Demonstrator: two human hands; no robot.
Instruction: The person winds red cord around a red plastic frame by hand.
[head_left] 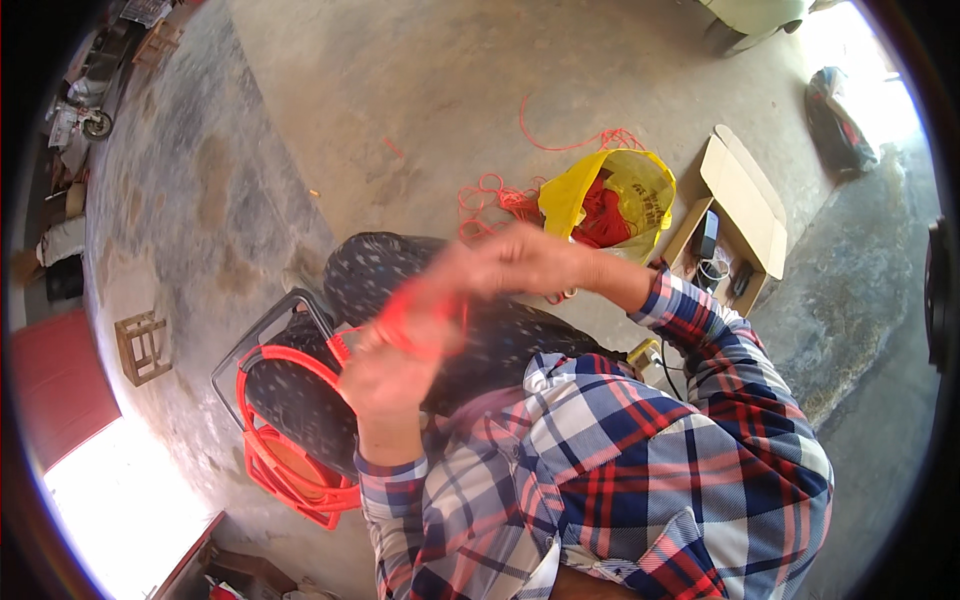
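My left hand (385,378) is closed around a red bundle (425,315) above my lap. Motion blurs the bundle; its colour matches the red cord on the floor, but its exact make-up does not show. Over its upper right side is my right hand (510,258), bent in from the right, its fingers smeared by motion. Whether those fingers grip anything I cannot tell. By my left knee stands a reel with a dark frame (250,340) and thick red tubing or cable (262,440) coiled on it. A thin red strand runs between the reel and my left hand.
A yellow bag (562,190) holding red material lies open ahead, with tangled red cord (500,200) beside it. Right of it is an open cardboard box (745,240) with dark items. A yellow power socket (645,355) sits near my right side. A small wooden stool (143,348) stands left.
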